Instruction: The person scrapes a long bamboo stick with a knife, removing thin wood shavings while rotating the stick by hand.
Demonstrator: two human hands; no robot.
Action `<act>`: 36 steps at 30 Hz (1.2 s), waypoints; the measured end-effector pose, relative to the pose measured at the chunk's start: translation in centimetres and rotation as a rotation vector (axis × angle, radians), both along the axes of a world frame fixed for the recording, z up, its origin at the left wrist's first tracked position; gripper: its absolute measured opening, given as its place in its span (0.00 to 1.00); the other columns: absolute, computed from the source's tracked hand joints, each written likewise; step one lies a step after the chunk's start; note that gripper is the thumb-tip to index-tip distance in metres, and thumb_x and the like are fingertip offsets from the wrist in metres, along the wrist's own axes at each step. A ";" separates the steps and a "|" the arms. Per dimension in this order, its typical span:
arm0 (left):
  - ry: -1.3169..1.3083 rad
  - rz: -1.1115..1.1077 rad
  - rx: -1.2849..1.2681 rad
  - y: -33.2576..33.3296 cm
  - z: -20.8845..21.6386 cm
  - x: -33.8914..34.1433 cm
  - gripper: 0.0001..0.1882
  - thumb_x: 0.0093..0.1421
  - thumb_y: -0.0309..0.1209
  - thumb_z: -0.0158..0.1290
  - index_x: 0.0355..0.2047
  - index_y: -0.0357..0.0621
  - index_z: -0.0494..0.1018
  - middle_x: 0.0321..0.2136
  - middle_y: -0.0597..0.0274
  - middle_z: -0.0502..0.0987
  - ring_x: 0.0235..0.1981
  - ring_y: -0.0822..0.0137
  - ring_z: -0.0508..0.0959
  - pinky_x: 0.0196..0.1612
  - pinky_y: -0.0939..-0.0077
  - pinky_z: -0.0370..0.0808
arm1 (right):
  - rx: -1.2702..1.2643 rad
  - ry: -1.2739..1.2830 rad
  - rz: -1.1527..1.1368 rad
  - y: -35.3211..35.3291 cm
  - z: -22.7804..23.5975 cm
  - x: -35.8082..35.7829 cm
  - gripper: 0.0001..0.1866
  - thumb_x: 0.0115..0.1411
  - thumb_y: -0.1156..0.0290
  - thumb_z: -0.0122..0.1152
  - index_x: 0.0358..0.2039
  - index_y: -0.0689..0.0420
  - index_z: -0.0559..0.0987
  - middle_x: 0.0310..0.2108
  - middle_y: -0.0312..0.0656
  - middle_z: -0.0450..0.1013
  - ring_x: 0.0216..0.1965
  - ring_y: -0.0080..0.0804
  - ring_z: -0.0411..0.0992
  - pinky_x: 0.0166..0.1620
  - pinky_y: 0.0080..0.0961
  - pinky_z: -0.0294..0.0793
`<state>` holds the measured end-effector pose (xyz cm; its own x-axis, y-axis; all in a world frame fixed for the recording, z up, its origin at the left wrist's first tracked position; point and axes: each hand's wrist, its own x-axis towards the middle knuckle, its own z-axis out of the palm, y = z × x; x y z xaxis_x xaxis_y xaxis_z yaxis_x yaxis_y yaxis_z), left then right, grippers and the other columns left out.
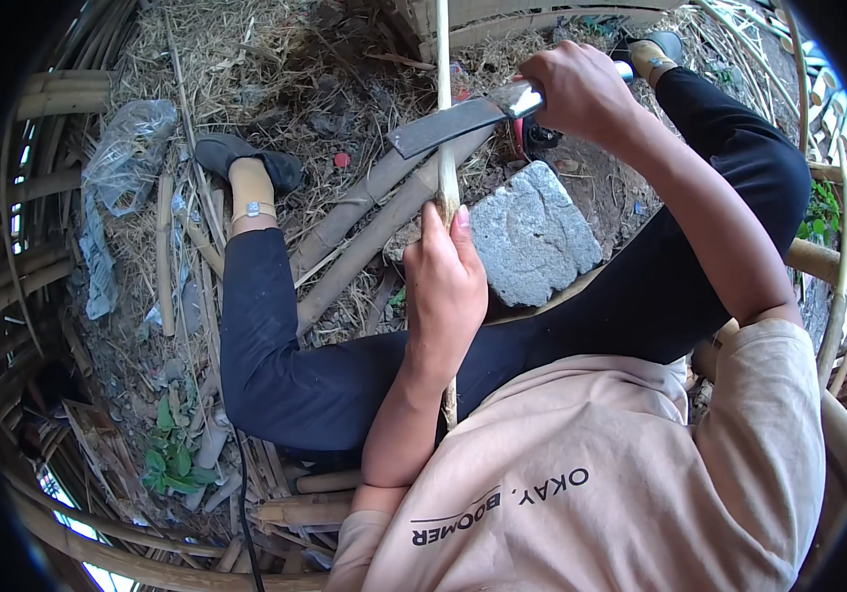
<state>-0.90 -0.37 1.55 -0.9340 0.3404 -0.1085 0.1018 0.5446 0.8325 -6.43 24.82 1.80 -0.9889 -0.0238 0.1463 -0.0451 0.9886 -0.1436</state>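
Observation:
My left hand (446, 279) is wrapped round a long thin bamboo strip (446, 178), which stands lengthwise before me, its lower end near my waist and its upper end running off the top of the view. My right hand (578, 91) grips the handle of a broad-bladed knife (448, 126). The grey blade lies across the strip, a little beyond my left fingers; whether it cuts into the strip I cannot tell. Just right of my left hand sits a rough grey stone block (534, 235).
Cut bamboo poles (374, 212) lie on the straw-strewn ground between my legs. A crumpled clear plastic bag (130, 156) is at the left, with a small green plant (175, 464) nearer me. Stacked bamboo (843, 266) stands on the right, and a dark cord (246, 503) runs at lower left.

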 end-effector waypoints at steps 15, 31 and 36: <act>-0.102 -0.050 0.153 -1.6 -2.0 0.0 0.16 0.75 0.38 0.42 0.35 0.38 0.67 0.16 0.65 0.67 0.16 0.73 0.68 0.21 0.72 0.65 | -0.220 -0.158 -0.158 2.2 1.2 0.1 0.15 0.62 0.57 0.64 0.37 0.56 0.86 0.25 0.48 0.80 0.27 0.45 0.81 0.34 0.41 0.80; 0.087 -0.065 0.027 -1.0 -2.3 0.1 0.16 0.75 0.37 0.41 0.37 0.36 0.68 0.17 0.59 0.70 0.17 0.67 0.72 0.24 0.68 0.69 | -0.042 -0.154 -0.022 -2.2 1.3 0.8 0.06 0.45 0.72 0.63 0.26 0.58 0.83 0.21 0.52 0.77 0.25 0.52 0.79 0.33 0.43 0.79; -0.004 -0.055 0.024 -1.0 -1.9 1.0 0.17 0.75 0.38 0.42 0.35 0.36 0.67 0.17 0.59 0.71 0.18 0.67 0.74 0.24 0.69 0.70 | 0.095 0.035 -0.349 5.3 1.1 -2.0 0.06 0.48 0.72 0.63 0.26 0.59 0.83 0.22 0.54 0.77 0.28 0.51 0.79 0.35 0.45 0.79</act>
